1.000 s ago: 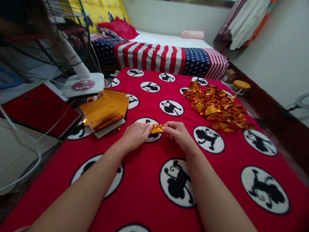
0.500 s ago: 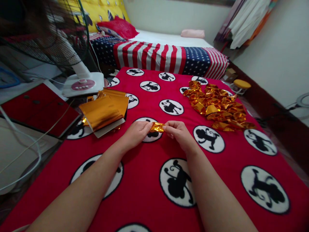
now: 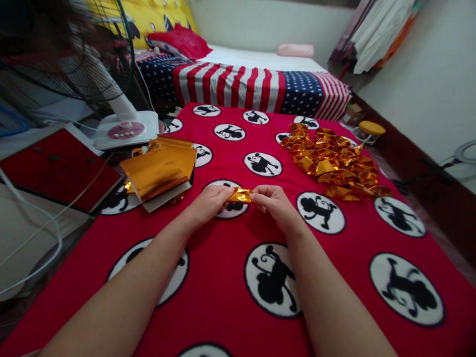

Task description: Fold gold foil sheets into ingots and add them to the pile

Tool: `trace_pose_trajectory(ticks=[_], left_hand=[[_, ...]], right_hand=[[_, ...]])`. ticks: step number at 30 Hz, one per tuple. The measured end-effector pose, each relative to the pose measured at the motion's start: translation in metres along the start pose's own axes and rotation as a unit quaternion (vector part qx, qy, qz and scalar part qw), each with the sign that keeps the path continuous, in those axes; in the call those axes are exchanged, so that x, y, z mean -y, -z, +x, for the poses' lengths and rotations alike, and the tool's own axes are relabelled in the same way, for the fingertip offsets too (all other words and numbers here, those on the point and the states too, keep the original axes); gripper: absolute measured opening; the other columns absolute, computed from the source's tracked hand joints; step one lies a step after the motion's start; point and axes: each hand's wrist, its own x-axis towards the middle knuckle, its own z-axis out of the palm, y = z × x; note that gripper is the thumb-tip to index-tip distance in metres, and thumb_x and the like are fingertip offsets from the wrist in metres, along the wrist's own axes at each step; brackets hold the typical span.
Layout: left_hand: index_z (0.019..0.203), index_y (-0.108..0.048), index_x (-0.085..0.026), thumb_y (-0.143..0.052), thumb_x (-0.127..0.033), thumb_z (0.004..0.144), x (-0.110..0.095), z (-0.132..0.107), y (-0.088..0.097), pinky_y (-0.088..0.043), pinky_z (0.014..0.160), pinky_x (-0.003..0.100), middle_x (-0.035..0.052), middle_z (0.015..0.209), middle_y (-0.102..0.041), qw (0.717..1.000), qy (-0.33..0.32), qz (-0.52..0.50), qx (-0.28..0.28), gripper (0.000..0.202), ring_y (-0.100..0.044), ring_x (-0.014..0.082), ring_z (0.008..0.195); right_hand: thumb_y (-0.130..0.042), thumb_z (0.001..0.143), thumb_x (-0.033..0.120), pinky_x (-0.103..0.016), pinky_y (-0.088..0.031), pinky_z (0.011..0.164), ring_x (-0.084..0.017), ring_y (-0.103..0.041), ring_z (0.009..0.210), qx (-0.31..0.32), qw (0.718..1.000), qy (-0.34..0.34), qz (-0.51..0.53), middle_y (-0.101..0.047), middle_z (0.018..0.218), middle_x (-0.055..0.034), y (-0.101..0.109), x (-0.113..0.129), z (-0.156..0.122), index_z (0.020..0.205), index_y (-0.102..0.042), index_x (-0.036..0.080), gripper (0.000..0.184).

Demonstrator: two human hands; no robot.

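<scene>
A small folded piece of gold foil paper is stretched between my two hands over the red cloth with monkey prints. My left hand pinches its left end, with the thumb lying along the top. At the right end, the thumb and fingertips of my right hand are closed on it. A stack of flat gold foil sheets lies to the left of my left hand. Off to the right is a heap of folded gold foil pieces.
An electric fan stands at the left, its white base by the foil stack. Next to it are a dark red panel and loose white cables. Beyond the cloth is a bed; a yellow-topped stool stands right.
Both hands keep hold of the foil piece in nearly the same place. The whole view has shifted very slightly.
</scene>
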Motion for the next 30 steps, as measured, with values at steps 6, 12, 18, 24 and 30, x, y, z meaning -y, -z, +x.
trace_pose_trajectory(ticks=[6, 12, 18, 24, 30], left_hand=[[0.07, -0.06, -0.013, -0.04, -0.047, 0.087, 0.001, 0.002, -0.002, -0.021, 0.044, 0.023, -0.0042, 0.05, -0.037, 1.0, 0.019, 0.008, -0.006, 0.043, -0.029, 0.0085, 0.045], [0.071, -0.063, -0.013, -0.037, -0.046, 0.088, -0.001, 0.002, -0.002, -0.023, 0.045, 0.022, -0.0022, 0.053, -0.041, 0.998, 0.002, 0.06, 0.007, 0.045, -0.033, 0.0096, 0.048], [0.077, -0.066, -0.012, -0.036, -0.046, 0.09, -0.001, 0.003, -0.001, -0.022, 0.045, 0.023, -0.0023, 0.054, -0.042, 0.997, -0.003, 0.077, 0.025, 0.047, -0.034, 0.0099, 0.048], [0.075, -0.066, -0.014, -0.037, -0.047, 0.092, 0.0, 0.001, -0.001, -0.027, 0.05, 0.024, -0.0005, 0.056, -0.051, 0.989, -0.036, 0.125, -0.07, 0.047, -0.044, 0.0118, 0.052], [0.082, -0.068, -0.018, -0.039, -0.042, 0.096, 0.005, -0.003, 0.0, -0.031, 0.059, 0.027, 0.0044, 0.071, -0.067, 0.935, -0.086, 0.297, -0.173, 0.041, -0.057, 0.0152, 0.063]], right_hand=[[-0.064, 0.072, 0.033, -0.025, -0.015, 0.048, -0.006, -0.028, 0.045, -0.01, 1.0, -0.006, -0.006, -0.04, 0.046, 0.0072, -0.002, 0.002, 0.0, 0.055, -0.05, 0.018, 0.026], [-0.064, 0.071, 0.033, -0.025, -0.015, 0.047, -0.006, -0.028, 0.045, -0.014, 1.0, -0.015, 0.021, -0.039, 0.045, 0.0073, -0.003, 0.003, 0.0, 0.053, -0.049, 0.019, 0.027], [-0.062, 0.07, 0.033, -0.024, -0.016, 0.046, -0.006, -0.028, 0.043, -0.038, 0.999, -0.02, 0.031, -0.038, 0.043, 0.0076, -0.003, 0.002, 0.002, 0.054, -0.051, 0.019, 0.024], [-0.064, 0.07, 0.032, -0.023, -0.017, 0.045, -0.005, -0.029, 0.044, -0.043, 0.999, 0.003, -0.026, -0.04, 0.046, 0.0076, -0.003, -0.002, 0.002, 0.054, -0.049, 0.018, 0.026], [-0.063, 0.076, 0.038, -0.022, -0.029, 0.044, -0.01, -0.044, 0.045, -0.157, 0.98, 0.053, -0.111, -0.053, 0.051, 0.0031, -0.011, -0.01, 0.004, 0.07, -0.066, 0.016, 0.023]])
